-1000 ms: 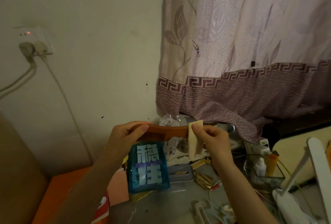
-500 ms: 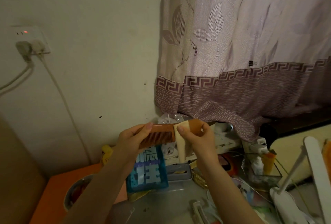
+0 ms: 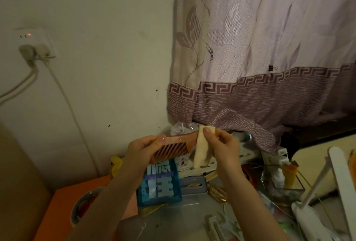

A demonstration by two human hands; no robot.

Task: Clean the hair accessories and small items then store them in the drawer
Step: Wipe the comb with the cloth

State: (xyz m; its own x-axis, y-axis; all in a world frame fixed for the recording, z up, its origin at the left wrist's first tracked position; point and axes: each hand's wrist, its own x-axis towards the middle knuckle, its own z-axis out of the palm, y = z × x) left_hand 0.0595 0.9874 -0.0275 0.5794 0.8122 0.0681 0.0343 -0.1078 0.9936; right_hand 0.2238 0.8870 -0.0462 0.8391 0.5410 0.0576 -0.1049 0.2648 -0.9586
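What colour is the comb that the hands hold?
The comb is reddish-brown, like wood; the head view shows it best.

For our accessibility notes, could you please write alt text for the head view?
Two hands hold a wooden comb above a cluttered table: the left hand grips its toothed end while the right hand pinches a pale cloth around the other end. Behind are a wall and a patterned curtain.

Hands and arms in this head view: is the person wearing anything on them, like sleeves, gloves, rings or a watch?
Nothing is worn that shows. The left hand and right hand are bare, without gloves, and no ring shows on the fingers in view. Both forearms are bare from the wrist down to the bottom edge of the picture: no sleeve, watch or bracelet. The fingernails look short and unpainted.
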